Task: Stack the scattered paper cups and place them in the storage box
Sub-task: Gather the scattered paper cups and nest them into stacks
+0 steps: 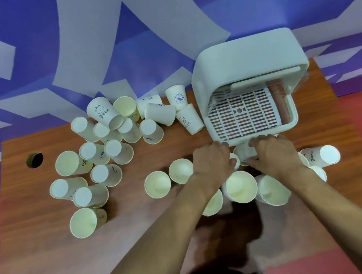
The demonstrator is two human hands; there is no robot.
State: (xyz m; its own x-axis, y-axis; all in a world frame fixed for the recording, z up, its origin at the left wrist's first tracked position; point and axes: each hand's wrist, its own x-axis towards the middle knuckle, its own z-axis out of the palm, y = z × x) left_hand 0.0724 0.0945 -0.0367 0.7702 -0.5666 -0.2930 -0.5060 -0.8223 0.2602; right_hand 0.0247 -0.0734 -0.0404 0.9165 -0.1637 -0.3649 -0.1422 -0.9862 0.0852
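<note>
paper cups (112,148) lie scattered over the wooden desk (53,257), some upright, some upturned or tipped, most to the left of the white storage box (247,68). the box stands at the far right, lid raised over a slotted tray (241,115). right hand (272,156) curls round one tipped cup (243,151) just before the box. left hand (212,162) sits close beside, knuckles up; whether it holds anything i cannot tell. the hands are not touching.
</note>
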